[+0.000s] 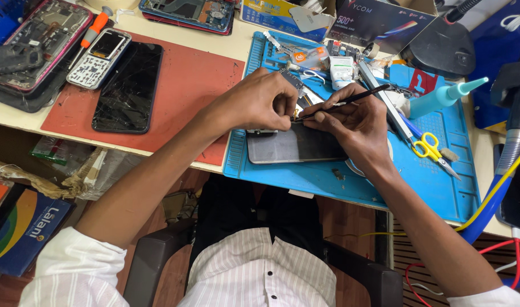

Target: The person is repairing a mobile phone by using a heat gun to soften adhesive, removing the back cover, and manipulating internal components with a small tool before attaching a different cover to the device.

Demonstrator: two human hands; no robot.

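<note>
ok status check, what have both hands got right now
Left hand pinching at top edge of dark phone. Right hand holds thin black tool, tip at same edge. Yellow scissors lie apart, right.

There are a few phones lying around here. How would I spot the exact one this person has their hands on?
Find the bright blue work mat on the right half of the desk. At its near left part lies a dark grey phone, flat, with both hands meeting over its top edge. Unlike the cracked black phone on the red mat, it sits on blue, and a thin black tool points at it.
</note>
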